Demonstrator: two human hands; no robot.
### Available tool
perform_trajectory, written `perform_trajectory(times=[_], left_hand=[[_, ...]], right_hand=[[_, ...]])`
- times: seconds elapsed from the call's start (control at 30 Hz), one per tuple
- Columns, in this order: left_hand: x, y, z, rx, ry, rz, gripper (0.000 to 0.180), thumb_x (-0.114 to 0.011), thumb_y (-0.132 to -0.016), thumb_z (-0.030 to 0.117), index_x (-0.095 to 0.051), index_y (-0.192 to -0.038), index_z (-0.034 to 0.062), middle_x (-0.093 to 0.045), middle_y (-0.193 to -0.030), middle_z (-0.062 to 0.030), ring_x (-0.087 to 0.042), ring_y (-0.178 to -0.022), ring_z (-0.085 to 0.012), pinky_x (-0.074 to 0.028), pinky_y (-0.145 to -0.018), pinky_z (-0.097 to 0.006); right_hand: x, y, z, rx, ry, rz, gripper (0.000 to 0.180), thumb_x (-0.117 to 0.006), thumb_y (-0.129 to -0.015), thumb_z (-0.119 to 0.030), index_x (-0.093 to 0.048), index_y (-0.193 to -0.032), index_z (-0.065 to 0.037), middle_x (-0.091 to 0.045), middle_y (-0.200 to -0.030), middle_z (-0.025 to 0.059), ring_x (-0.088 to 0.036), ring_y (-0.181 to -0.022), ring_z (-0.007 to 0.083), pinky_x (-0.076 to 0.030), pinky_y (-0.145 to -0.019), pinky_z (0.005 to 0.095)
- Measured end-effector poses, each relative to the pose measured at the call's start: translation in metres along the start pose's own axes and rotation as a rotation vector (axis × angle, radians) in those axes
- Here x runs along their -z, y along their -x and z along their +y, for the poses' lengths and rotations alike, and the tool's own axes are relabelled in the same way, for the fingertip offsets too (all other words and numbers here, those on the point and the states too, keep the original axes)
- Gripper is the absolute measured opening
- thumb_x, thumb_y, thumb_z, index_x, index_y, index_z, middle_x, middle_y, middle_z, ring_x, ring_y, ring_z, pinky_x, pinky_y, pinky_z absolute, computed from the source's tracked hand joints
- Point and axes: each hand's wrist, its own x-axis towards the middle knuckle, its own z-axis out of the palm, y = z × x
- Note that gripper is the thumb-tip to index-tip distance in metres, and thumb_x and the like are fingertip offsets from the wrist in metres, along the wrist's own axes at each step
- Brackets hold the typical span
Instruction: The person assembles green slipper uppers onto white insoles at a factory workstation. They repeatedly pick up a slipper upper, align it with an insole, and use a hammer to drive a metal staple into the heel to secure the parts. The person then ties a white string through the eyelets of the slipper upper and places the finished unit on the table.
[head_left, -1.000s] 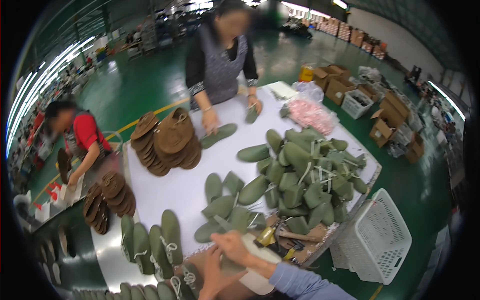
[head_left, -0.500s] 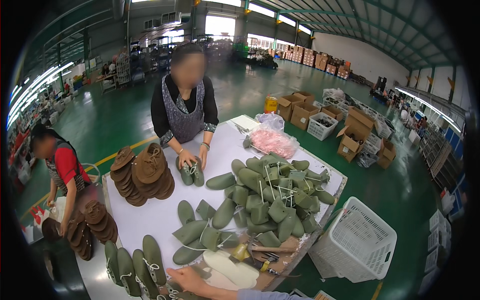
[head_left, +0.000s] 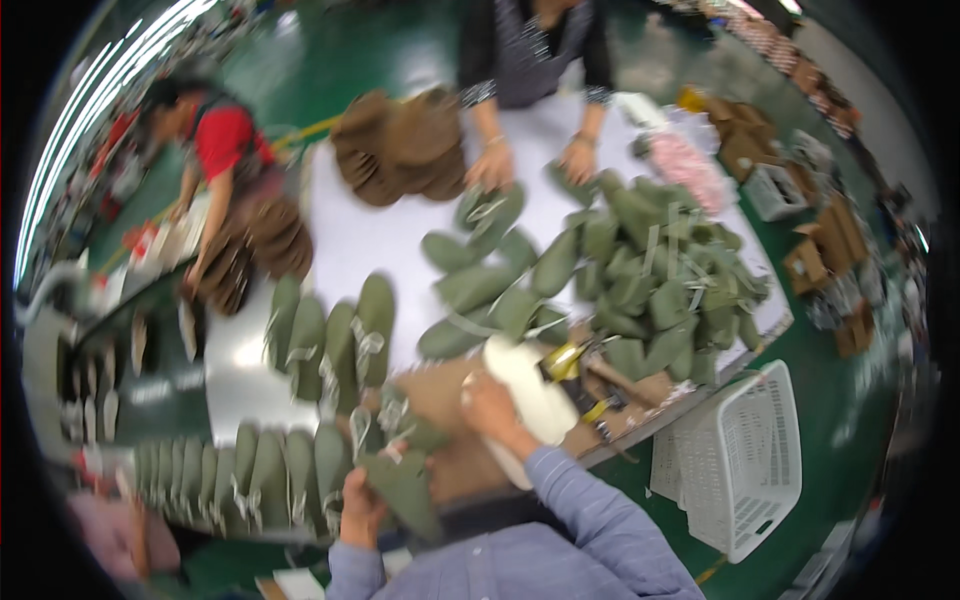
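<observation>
My left hand (head_left: 362, 506) grips a green shoe last (head_left: 402, 492) close in front of my body. Blurred by motion, my right hand (head_left: 492, 408) is over the brown board beside the cream insoles (head_left: 530, 388), and whether its fingers hold anything is unclear. Other lasts with white cords lie just beyond my left hand. Several green lasts (head_left: 376, 325) stand in pairs past them, and a long row of lasts (head_left: 268, 475) lines the edge to the left. A big heap of loose lasts (head_left: 650, 270) covers the table's right side.
Yellow-handled tools (head_left: 565, 362) and a hammer lie right of the insoles. A white plastic basket (head_left: 745, 465) stands beyond the table's right edge. Across the table, a co-worker's hands (head_left: 490, 168) touch lasts near stacked brown shoe pieces (head_left: 400, 145). A red-sleeved co-worker (head_left: 222, 142) works at the left.
The view has tilted down and turned. My left hand, unseen before, now shows with a last. My right hand has moved from the paired lasts to beside the insoles. The opposite co-worker's hands have spread apart.
</observation>
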Motion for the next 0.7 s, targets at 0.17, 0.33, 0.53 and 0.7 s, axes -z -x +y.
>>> perform_trajectory(times=[0.17,0.33,0.53,0.7], left_hand=[[0.040,0.026,-0.006,0.060,-0.161,-0.074,0.098,-0.072,-0.078,0.060,-0.046,-0.146,-0.0059,-0.061,-0.132,-0.0283,-0.064,-0.117,-0.0386,-0.053,-0.099,-0.049],[0.055,0.047,-0.007,0.059,-0.095,-0.125,0.096,-0.072,-0.078,0.056,-0.049,-0.144,-0.0089,-0.066,-0.130,-0.0183,-0.067,-0.114,-0.0253,-0.051,-0.101,-0.035],[0.040,0.053,0.007,0.126,-0.317,-0.017,0.093,-0.070,-0.080,0.056,-0.049,-0.145,-0.0076,-0.066,-0.131,-0.0170,-0.064,-0.118,-0.0237,-0.047,-0.103,-0.033],[0.035,0.044,-0.001,0.070,-0.261,0.003,0.080,-0.067,-0.089,0.049,-0.050,-0.145,-0.0056,-0.066,-0.131,-0.0150,-0.063,-0.118,-0.0226,-0.045,-0.105,-0.034]], right_hand=[[0.016,0.003,-0.040,-0.019,-0.140,-0.117,0.037,-0.072,-0.087,-0.023,-0.066,-0.117,-0.002,-0.060,-0.125,0.0195,-0.058,-0.116,0.0366,-0.046,-0.097,0.0484],[0.011,0.003,-0.077,-0.360,-0.822,-0.474,0.050,-0.066,-0.095,-0.037,-0.060,-0.130,-0.002,-0.060,-0.129,0.0213,-0.061,-0.115,0.0385,-0.048,-0.100,0.0458],[0.037,-0.009,-0.110,-0.255,-0.494,-0.658,0.072,-0.067,-0.088,-0.060,-0.057,-0.135,-0.007,-0.061,-0.132,0.0220,-0.061,-0.121,0.0366,-0.049,-0.100,0.0453],[0.032,-0.012,-0.095,-0.299,-0.479,-0.818,0.068,-0.070,-0.083,-0.056,-0.056,-0.131,-0.009,-0.063,-0.130,0.0225,-0.061,-0.120,0.0377,-0.050,-0.099,0.0458]])
